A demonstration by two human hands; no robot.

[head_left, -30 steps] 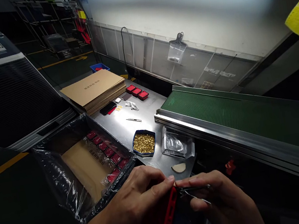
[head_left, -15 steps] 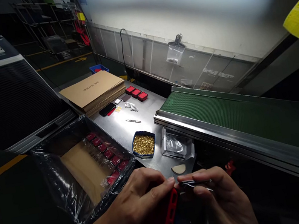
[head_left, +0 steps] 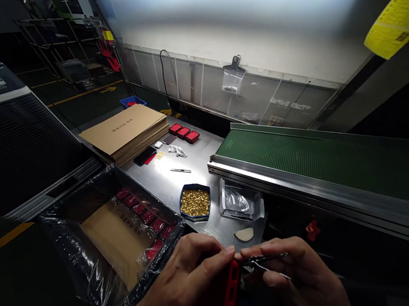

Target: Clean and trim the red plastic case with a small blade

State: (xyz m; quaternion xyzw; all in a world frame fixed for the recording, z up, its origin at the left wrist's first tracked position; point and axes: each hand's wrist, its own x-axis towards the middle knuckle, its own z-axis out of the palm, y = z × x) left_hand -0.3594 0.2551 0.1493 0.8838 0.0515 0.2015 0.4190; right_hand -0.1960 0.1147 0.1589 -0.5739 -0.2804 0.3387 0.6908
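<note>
My left hand (head_left: pixel 193 275) is closed around a red plastic part (head_left: pixel 229 295), which has slots along its edge and is partly hidden beneath the fingers. In my right hand (head_left: pixel 307 277) is a small metal tool (head_left: pixel 263 259) that looks like nail clippers, one arm dark and the other silver and bent. The tool's tip meets the upper end of the red part, beside my left thumb. A pale half-round piece (head_left: pixel 244 234) lies on the metal table (head_left: pixel 161 178) just beyond my hands. Behind it stands a blue tray of small brass-coloured pieces (head_left: pixel 195 201).
A plastic-lined box (head_left: pixel 112 293) with red parts and cardboard stands at left. Stacked cardboard sheets (head_left: pixel 122 130), red parts (head_left: pixel 184 132), a phone (head_left: pixel 144 155) and a thin knife-like tool (head_left: pixel 181 170) lie farther back. A green conveyor (head_left: pixel 288 160) runs along the right.
The clippers' lower silver arm now stands farther from the upper one. Both hands stay close together on the red part; the whole view has shifted slightly.
</note>
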